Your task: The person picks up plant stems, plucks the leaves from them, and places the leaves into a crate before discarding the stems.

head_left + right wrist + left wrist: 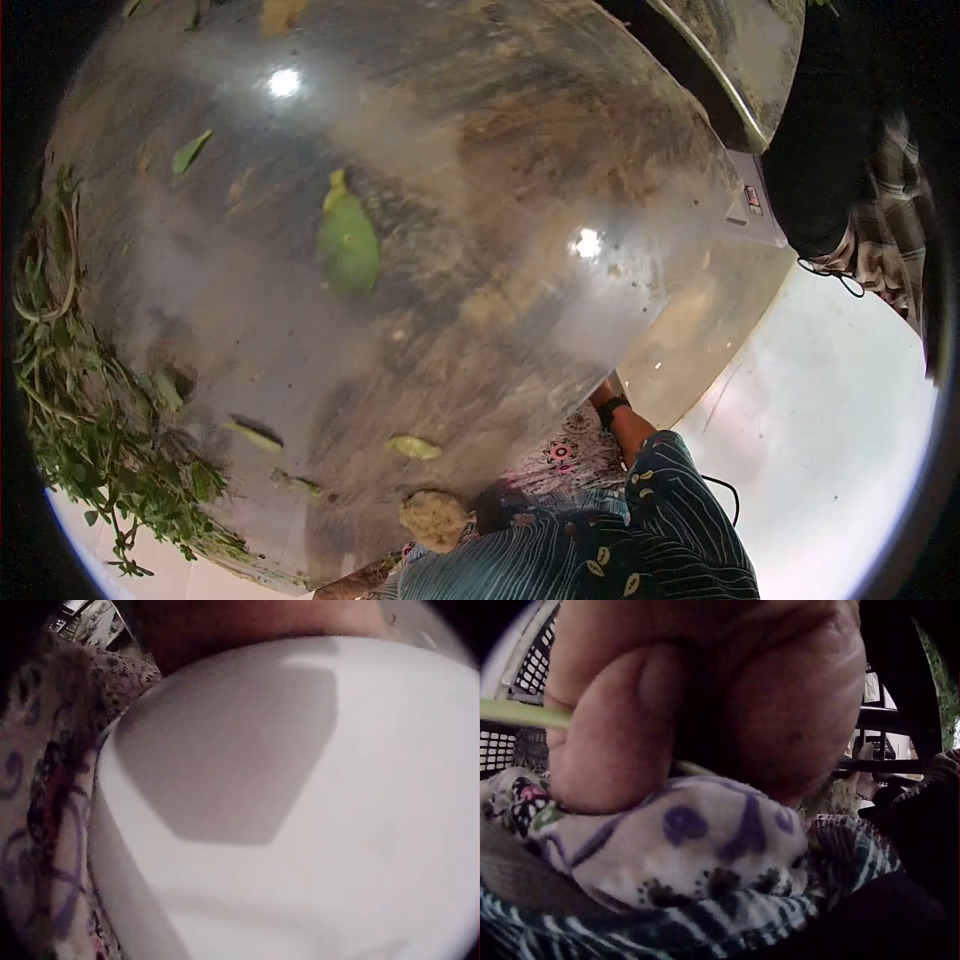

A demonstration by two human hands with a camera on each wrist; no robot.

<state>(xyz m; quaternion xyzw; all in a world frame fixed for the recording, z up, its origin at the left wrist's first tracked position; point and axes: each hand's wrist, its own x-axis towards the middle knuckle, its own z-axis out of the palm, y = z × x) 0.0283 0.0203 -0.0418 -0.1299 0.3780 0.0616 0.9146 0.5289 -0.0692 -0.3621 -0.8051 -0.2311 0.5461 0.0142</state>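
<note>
In the left wrist view my left hand (630, 727) has its fingers curled around a thin pale green stem (521, 714), which comes out on both sides of the fingers. Below it lies a white cloth (705, 825) with purple and floral print. My right hand (602, 392), beyond a dark wristband, is mostly hidden by the table edge in the head view. In the right wrist view only a strip of skin shows above a large smooth white surface (390, 787); its fingers are out of sight.
A smudged, shiny table (480, 350) fills the head view, with a loose green leaf (348, 245) and several scraps on it. Leafy green stems (90, 420) are heaped along the left edge. A beige lump (435, 520) sits at the near edge. Dark crates (536, 664) stand behind the left hand.
</note>
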